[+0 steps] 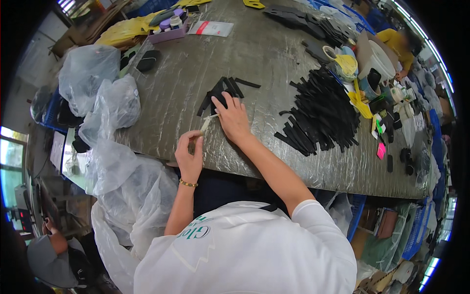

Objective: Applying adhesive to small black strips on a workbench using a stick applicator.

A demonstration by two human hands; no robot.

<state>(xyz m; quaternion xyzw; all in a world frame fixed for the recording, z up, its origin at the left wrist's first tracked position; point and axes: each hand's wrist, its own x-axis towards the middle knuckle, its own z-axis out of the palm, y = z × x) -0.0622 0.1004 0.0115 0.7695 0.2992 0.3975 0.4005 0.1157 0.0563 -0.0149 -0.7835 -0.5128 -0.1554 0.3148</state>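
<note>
My right hand (233, 119) lies palm down with its fingers stretched over a small bunch of black strips (236, 88), touching them. Its palm hides part of the bunch. Just left of it, my left hand (189, 154) has bent fingers, thumb and forefinger close together at the lower end of a narrow cream-coloured strip (205, 124). The upper end of that strip reaches toward my right thumb. To the right lies a large heap of loose black strips (323, 110), apart from both hands.
The worktable (176, 105) has a wrinkled, shiny cover. Clear plastic bags (132, 181) hang over its left edge. A purple box (169, 33) of small containers stands at the far left. Tubs, tapes and a white bucket (379, 59) crowd the right, near another person (394, 44).
</note>
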